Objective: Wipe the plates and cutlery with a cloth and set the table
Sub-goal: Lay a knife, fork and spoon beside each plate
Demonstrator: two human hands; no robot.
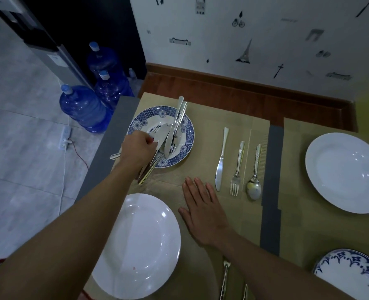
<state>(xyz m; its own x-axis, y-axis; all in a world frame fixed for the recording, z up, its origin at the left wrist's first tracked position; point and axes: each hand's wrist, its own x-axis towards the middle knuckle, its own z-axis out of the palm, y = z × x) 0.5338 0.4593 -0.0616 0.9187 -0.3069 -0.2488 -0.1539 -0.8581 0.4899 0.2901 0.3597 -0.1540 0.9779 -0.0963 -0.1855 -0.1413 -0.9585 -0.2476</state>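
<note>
A cutlery bundle (150, 171) is gripped in the curled fingers (149, 141) of the left hand (137, 146) over the patterned plate (187, 126). The right hand (203, 211) is laid flat on the mat (203, 118), fingers straight, nothing held. Beside it, a knife (220, 163), fork (237, 169) and spoon (254, 178) are laid parallel on the desk (271, 169).

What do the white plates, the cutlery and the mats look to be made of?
White plates: probably glazed ceramic; glossy, with sharp light reflections. Cutlery: polished metal, likely stainless steel; silvery and mirror-bright. Mats: seemingly woven vinyl or fibre; matte beige with a fine ribbed texture.
</note>
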